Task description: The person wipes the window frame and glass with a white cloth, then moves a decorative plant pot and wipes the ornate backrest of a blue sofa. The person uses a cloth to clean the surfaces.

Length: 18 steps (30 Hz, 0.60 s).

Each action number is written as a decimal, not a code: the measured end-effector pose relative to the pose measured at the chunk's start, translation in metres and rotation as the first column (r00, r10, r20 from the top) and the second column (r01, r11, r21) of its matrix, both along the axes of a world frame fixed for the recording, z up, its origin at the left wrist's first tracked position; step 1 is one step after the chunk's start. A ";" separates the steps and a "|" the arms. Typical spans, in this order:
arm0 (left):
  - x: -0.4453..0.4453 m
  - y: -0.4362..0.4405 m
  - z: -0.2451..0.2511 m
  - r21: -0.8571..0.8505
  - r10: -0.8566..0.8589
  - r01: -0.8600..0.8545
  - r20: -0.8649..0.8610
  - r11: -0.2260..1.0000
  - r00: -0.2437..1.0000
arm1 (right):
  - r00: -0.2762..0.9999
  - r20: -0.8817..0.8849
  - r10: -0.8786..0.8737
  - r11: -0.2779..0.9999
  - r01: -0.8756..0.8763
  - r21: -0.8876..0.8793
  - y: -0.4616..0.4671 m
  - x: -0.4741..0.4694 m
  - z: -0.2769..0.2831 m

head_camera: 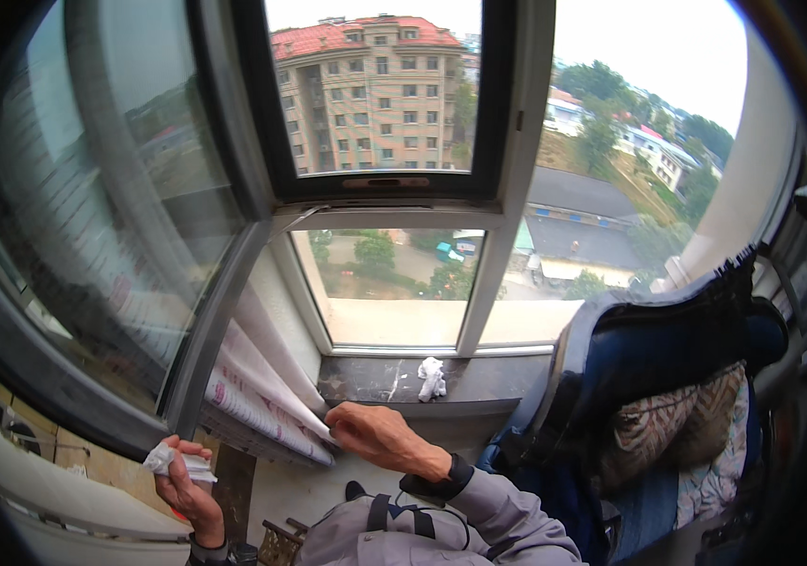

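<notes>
At the lower left, my left hand (187, 488) holds a crumpled and folded white tissue (195, 467) between thumb and fingers. It is right by the bottom corner of a dark-framed window sash (209, 318), which is swung inward. My right hand (382, 437) is in the middle, fingers curled at the edge of a pale pink printed curtain (272, 375). The cloth stretches up to those fingers, and their tips are partly hidden. Beyond this hand, a wad of white tissue (432, 378) lies on the dark stone windowsill (361, 375).
To the right stands a dark blue massage chair (665, 347) with patterned cushions (658, 424). A second dark-framed sash (386, 187) is straight ahead, above a fixed lower pane (396, 283). At the lower left is a pale curved furniture edge (85, 502). Buildings and trees show outside.
</notes>
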<state>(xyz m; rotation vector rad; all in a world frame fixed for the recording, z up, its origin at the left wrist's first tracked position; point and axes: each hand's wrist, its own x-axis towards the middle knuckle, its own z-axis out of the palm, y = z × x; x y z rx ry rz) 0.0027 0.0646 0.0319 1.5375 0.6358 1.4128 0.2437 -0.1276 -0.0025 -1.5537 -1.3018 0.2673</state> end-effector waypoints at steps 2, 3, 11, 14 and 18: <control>0.004 -0.001 -0.001 0.033 -0.022 0.022 -0.017 0.999 1.000 | 1.000 -0.008 -0.004 1.000 0.004 -0.010 -0.001 -0.004 -0.003; 0.006 -0.005 -0.001 0.059 -0.042 0.046 -0.065 0.997 0.997 | 1.000 -0.027 -0.007 1.000 0.007 -0.027 -0.002 -0.006 -0.003; 0.089 -0.087 -0.003 -0.356 -0.784 0.729 -0.019 0.585 0.621 | 0.990 -0.036 -0.137 0.971 0.141 0.195 -0.022 -0.055 0.003; 0.111 -0.111 0.002 -0.457 -0.918 0.817 0.003 0.351 0.396 | 0.944 -0.160 -0.288 0.924 0.318 0.214 -0.043 -0.058 -0.005; 0.135 -0.138 -0.007 -0.512 -0.986 0.843 -0.083 0.165 0.142 | 0.841 -0.155 -0.518 0.824 0.539 0.175 -0.100 -0.051 -0.013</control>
